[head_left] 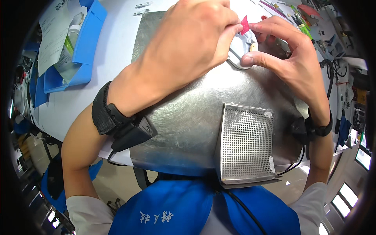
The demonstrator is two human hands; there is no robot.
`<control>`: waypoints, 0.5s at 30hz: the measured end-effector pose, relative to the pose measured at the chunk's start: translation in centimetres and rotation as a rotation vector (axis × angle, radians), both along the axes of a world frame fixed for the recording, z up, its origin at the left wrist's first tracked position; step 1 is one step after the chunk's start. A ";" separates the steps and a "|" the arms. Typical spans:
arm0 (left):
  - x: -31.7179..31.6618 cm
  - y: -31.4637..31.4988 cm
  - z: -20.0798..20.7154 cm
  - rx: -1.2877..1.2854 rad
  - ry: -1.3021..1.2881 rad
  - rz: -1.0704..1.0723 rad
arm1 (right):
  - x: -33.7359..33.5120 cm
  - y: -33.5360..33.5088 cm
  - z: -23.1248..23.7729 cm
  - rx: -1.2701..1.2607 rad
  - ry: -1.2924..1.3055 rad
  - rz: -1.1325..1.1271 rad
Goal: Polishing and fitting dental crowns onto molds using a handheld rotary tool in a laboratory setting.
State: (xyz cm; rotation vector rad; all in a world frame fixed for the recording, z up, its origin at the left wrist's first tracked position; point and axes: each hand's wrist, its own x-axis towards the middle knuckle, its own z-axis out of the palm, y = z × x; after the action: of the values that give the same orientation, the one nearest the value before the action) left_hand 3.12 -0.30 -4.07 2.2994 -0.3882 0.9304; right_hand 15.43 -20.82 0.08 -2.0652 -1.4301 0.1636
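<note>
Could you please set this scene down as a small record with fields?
Left hand: fingertips pinching a small red piece
Right hand: thumb at a white piece, index fingertip close to the red piece
Work surface: metal sheet
Near edge: perforated metal part
Left side: blue tray with papers

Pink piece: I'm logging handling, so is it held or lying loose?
Held: the left hand pinches the pink piece; whether the right hand touches it is unclear.
</note>
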 end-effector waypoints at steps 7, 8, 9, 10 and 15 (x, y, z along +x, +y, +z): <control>0.1 -0.2 0.8 0.108 0.092 0.071 | 0.2 0.0 -0.2 0.004 -0.010 0.003; 0.0 -0.3 1.0 0.121 0.087 0.080 | 0.2 0.0 -0.3 0.007 0.038 -0.006; -0.1 -0.5 1.1 0.152 0.075 0.105 | 0.2 0.1 -0.4 0.017 0.030 0.015; -0.2 -0.6 1.2 0.183 0.062 0.126 | 0.3 0.1 -0.4 0.027 0.021 0.031; -1.2 -1.0 1.3 0.207 0.099 0.152 | 0.3 -0.1 -0.7 0.029 -0.047 0.060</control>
State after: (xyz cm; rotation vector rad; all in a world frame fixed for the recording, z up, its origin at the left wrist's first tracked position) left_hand 1.89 -1.32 -2.77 2.5827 -0.2814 0.8795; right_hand 15.70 -20.94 -0.60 -2.0168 -1.5150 0.1187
